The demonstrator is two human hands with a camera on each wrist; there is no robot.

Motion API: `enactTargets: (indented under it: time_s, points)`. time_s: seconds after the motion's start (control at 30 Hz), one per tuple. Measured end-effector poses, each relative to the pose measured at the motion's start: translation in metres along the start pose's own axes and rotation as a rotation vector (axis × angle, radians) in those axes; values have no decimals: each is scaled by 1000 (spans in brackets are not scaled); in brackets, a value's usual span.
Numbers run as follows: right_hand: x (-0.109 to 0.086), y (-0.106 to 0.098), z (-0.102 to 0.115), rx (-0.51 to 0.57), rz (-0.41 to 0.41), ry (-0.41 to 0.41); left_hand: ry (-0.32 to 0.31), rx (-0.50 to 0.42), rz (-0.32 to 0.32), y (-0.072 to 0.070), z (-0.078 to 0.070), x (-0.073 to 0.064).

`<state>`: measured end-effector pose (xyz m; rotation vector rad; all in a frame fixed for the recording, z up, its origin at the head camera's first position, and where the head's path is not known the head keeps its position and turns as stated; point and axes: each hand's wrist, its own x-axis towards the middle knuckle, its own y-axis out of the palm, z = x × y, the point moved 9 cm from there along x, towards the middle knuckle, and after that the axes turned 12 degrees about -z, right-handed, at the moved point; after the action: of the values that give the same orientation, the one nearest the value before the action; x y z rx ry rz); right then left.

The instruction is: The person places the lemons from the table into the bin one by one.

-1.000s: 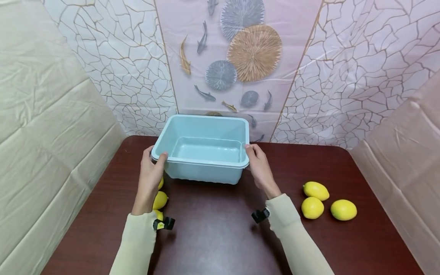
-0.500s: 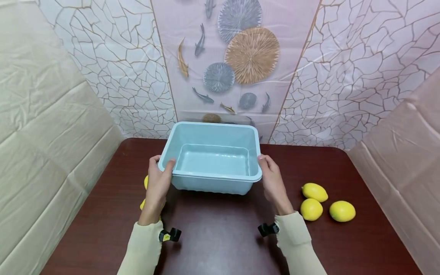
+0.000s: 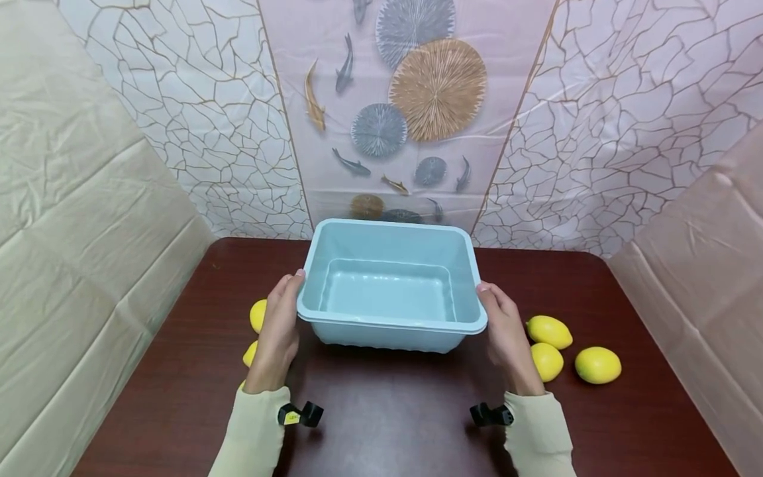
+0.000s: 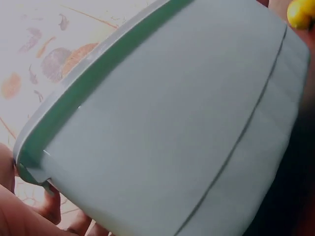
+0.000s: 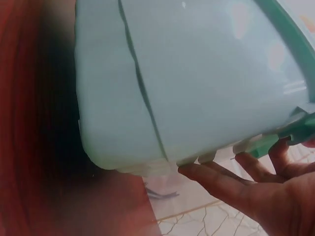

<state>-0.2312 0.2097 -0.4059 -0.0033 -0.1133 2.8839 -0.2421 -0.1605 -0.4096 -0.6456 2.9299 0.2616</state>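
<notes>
A light blue rectangular plastic tub (image 3: 387, 334) with nothing in it is held over the table in the head view, its open top facing me. My left hand (image 3: 279, 338) grips the left rim, thumb on the edge. At the opposite side my right hand (image 3: 505, 328) holds the rim, thumb on top. In the right wrist view, the fingers (image 5: 216, 182) reach under the rim and along the tub's outer wall. The left wrist view shows the tub's long side (image 4: 162, 118), with fingers curled at its lower left corner.
Three lemons (image 3: 598, 365) lie on the dark red-brown table (image 3: 387, 411) at the right, close to my right hand. More lemons (image 3: 258, 316) lie at the left, partly hidden by my left hand and forearm. Patterned cloth (image 3: 238, 119) hangs behind the table.
Both hands have brought the tub toward me and to the right. My left thumb has shifted from over the front left corner to the left edge. The lemons have stayed put.
</notes>
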Motion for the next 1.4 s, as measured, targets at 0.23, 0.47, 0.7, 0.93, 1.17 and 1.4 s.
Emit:
enactTargets:
  time_s: [0.23, 0.47, 0.7, 0.93, 1.17, 1.4]
  points:
    - [-7, -6, -6, -31, 40, -39, -164, -131, 52, 8, 19, -8]
    - [-15, -11, -1, -45, 28, -67, -158, -114, 90, 13, 24, -21]
    - [-21, -16, -6, -27, 49, -36, -55, -67, 146, 16, 21, -32]
    - [-26, -18, -12, -5, 53, -12, 81, 8, 160, 12, 12, -45]
    - [-31, -20, -12, 27, 51, -3, 177, -24, 182, 9, 5, -53]
    - [-38, -25, -18, -15, 47, 20, 159, -61, 208, 10, 14, -61]
